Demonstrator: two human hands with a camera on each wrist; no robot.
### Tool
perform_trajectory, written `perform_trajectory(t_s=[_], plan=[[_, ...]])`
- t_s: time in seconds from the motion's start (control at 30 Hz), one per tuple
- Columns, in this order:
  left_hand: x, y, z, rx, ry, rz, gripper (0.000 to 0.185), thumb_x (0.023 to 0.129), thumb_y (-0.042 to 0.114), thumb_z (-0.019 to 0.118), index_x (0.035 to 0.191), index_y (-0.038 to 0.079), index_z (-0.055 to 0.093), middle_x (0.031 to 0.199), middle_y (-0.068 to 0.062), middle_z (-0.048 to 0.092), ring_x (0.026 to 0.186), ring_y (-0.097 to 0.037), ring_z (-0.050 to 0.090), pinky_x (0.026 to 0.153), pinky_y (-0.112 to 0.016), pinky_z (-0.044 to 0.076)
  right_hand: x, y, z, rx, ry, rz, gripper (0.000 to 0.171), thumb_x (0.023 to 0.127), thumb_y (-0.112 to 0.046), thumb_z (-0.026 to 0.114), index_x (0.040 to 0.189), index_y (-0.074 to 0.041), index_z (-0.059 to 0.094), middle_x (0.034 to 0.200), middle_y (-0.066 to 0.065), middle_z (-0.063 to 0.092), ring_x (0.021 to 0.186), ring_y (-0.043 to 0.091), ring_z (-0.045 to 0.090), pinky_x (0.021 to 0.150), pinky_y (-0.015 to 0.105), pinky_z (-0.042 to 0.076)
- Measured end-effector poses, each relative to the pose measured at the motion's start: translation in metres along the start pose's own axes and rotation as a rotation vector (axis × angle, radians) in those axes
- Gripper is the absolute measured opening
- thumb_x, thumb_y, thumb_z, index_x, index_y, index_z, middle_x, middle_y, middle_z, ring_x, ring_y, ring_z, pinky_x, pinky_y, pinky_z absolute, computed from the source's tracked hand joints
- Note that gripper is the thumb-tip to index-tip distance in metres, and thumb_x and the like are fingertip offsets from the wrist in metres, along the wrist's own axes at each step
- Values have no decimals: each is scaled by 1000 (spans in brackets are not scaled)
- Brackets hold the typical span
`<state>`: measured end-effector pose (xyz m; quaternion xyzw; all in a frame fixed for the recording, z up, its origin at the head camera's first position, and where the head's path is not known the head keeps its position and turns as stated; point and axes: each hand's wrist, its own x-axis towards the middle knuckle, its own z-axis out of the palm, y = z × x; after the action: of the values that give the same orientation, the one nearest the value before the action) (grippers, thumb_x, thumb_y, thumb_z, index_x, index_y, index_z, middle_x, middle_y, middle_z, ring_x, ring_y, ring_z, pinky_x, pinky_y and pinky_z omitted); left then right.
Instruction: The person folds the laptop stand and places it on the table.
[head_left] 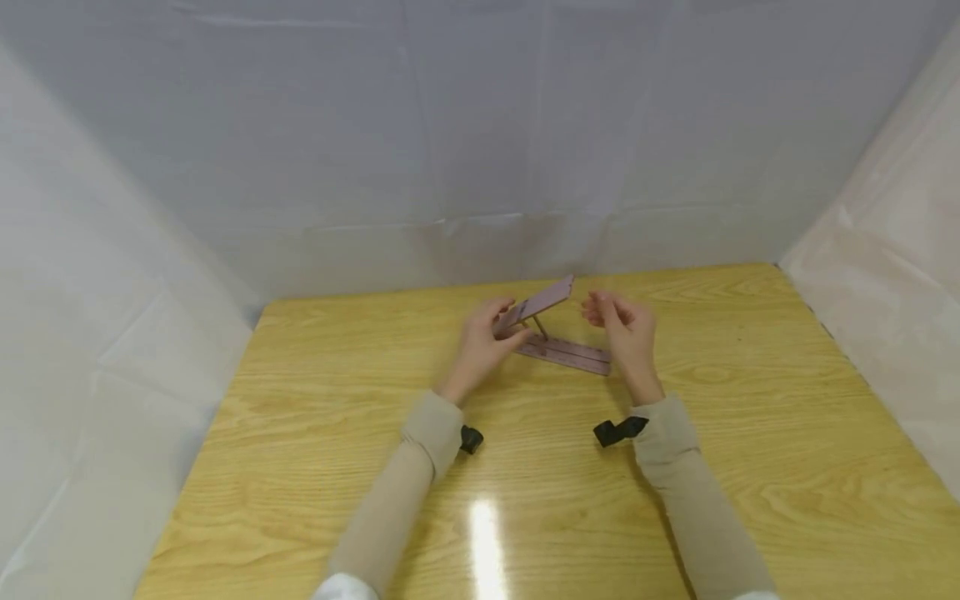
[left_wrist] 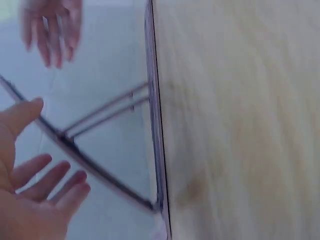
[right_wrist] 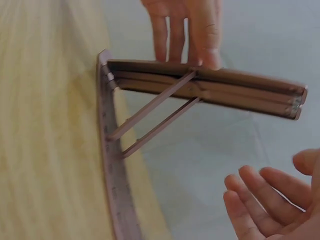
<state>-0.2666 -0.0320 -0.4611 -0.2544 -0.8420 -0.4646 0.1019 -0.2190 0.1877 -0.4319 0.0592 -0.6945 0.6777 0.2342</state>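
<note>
A mauve folding stand [head_left: 564, 353] rests on the table, its long base flat and its hinged upper panel [right_wrist: 240, 92] tilted up. Two thin parallel struts [right_wrist: 155, 112] join panel and base. At the hinge side, my left hand [head_left: 480, 335] spans the raised panel with loosely extended fingers. Its thumb [left_wrist: 27, 112] overlaps the panel edge in the left wrist view, while the other fingers lie close to the outer face. My right hand [head_left: 626, 333] hovers apart from the stand's free end, fingers loosely bent and holding nothing.
The wooden table [head_left: 315, 417] has its back edge just behind the stand. Pale sheeting [head_left: 480, 125] hangs behind and at both sides. Black wrist mounts [head_left: 621, 431] sit at the beige sleeves [head_left: 667, 442].
</note>
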Motion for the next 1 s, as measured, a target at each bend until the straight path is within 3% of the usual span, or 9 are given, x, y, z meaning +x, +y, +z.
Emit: perform_trajectory(t_s=[0.2,0.3,0.37,0.53,0.7,0.83,1.0], plan=[[-8,9,17,2,106,-26,46,87,18,78,128,3,63,121,-11,65,113,-25,59,102,-42,45,-5,29,-9,-174,-125,121,25,98,-5,61,116,12,67,110,29,68,92,19,69,80,19,55],[-10,11,25,-20,175,-30,43,88,16,78,126,3,64,119,-10,66,112,-24,60,101,-39,46,-6,52,-14,-206,-166,169,30,96,-10,65,120,9,66,115,25,68,94,11,65,78,13,50],[-11,11,31,-29,233,-27,41,87,13,78,124,1,65,117,-11,67,110,-25,62,100,-38,48,-7,66,-16,-198,-177,201,33,94,-12,69,121,8,66,118,23,67,96,14,63,79,13,49],[-12,10,43,-34,351,-4,34,85,4,77,118,-2,68,112,-14,68,104,-27,64,94,-35,52,-10,82,-19,-199,-203,254,39,87,-8,75,122,7,66,124,22,64,109,30,60,87,21,48],[-11,9,48,-25,412,11,31,83,-5,75,114,-2,70,109,-15,69,102,-29,65,91,-35,54,-12,88,-21,-239,-255,285,47,82,-6,79,125,6,64,129,22,60,121,35,54,104,40,44],[-11,11,50,-30,422,-6,30,85,-6,73,114,0,70,110,-14,69,104,-28,64,91,-35,53,-12,92,-23,-339,-317,240,54,77,-8,85,126,3,64,128,22,59,121,37,52,106,49,41],[-10,11,51,-58,422,-35,30,87,-4,71,116,1,70,112,-13,68,105,-26,64,92,-34,53,-13,99,-23,-451,-350,141,48,78,-11,85,121,2,69,119,21,59,114,38,51,101,52,41]])
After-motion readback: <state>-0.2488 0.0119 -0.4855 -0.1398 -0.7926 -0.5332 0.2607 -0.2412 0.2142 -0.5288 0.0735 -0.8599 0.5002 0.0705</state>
